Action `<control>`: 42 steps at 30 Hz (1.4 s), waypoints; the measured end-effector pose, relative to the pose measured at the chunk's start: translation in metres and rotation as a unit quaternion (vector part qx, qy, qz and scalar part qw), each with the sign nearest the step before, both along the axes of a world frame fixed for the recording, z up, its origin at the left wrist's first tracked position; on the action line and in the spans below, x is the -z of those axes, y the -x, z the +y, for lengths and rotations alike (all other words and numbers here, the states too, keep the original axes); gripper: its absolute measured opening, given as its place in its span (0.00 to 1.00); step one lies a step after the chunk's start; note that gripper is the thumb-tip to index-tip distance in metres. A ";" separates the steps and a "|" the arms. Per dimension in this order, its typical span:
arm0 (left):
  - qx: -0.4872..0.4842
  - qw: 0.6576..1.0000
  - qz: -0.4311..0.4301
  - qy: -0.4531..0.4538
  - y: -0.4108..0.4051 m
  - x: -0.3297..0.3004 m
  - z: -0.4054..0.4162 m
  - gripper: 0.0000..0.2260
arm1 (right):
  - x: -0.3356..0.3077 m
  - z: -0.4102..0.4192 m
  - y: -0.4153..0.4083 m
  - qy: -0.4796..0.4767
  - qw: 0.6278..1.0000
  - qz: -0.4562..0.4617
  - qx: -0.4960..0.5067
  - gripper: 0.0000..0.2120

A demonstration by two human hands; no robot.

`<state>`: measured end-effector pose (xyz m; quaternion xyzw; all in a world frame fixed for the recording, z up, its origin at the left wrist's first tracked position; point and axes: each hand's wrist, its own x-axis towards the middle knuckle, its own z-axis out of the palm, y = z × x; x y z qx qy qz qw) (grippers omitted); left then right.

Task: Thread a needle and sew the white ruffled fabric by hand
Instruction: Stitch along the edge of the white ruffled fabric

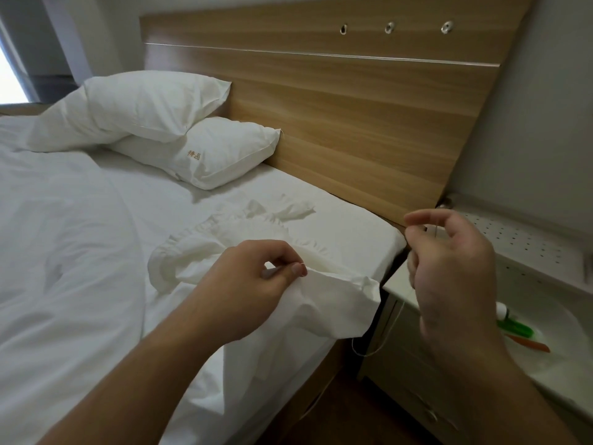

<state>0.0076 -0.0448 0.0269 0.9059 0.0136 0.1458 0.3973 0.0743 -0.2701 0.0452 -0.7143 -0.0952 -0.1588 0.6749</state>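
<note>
The white ruffled fabric (244, 248) lies bunched on the bed near its right edge, one flat corner hanging over the side. My left hand (256, 281) pinches the fabric's upper edge between thumb and fingers. To the right, over the gap beside the bed, my right hand (455, 271) is raised and pinches a thin needle (436, 232) between thumb and forefinger. A white thread (390, 329) hangs from that hand in a loop below the fabric corner.
White bed (80, 252) with two pillows (179, 133) against a wooden headboard (369, 123). At the right stands a white nightstand (519, 252) with a plate (552, 354) holding green and orange items. A crumpled tissue (288, 210) lies behind the fabric.
</note>
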 end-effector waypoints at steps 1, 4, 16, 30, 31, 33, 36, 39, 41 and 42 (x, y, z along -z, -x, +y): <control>0.004 1.000 -0.003 0.003 0.000 0.000 0.000 0.06 | -0.001 0.002 0.003 0.012 0.999 -0.007 -0.033 0.07; 0.020 1.000 -0.013 0.010 0.000 -0.002 -0.003 0.07 | -0.002 0.013 0.015 0.120 0.978 -0.026 -0.171 0.04; 0.058 0.997 -0.015 0.048 0.003 -0.005 -0.006 0.12 | 0.019 0.028 0.016 0.288 0.942 -0.106 -0.139 0.08; 0.053 0.996 -0.026 0.066 0.008 -0.013 -0.009 0.17 | 0.021 0.026 0.011 0.218 0.961 -0.080 -0.151 0.03; 0.053 0.996 -0.027 0.069 0.009 -0.013 -0.009 0.17 | 0.022 0.026 0.012 0.224 0.959 -0.088 -0.153 0.03; 0.051 0.996 -0.026 0.072 0.009 -0.014 -0.010 0.17 | 0.024 0.027 0.014 0.238 0.955 -0.104 -0.144 0.04; 0.046 0.996 -0.020 0.067 0.010 -0.015 -0.010 0.17 | 0.026 0.029 0.016 0.259 0.951 -0.118 -0.118 0.05; 0.032 0.997 -0.018 0.070 0.010 -0.015 -0.011 0.16 | 0.026 0.029 0.016 0.272 0.948 -0.132 -0.095 0.06; 0.022 0.996 -0.017 0.085 0.010 -0.015 -0.010 0.15 | 0.025 0.028 0.017 0.267 0.949 -0.133 -0.104 0.07; 0.018 0.995 -0.015 0.095 0.010 -0.015 -0.010 0.15 | 0.024 0.028 0.017 0.257 0.951 -0.126 -0.119 0.07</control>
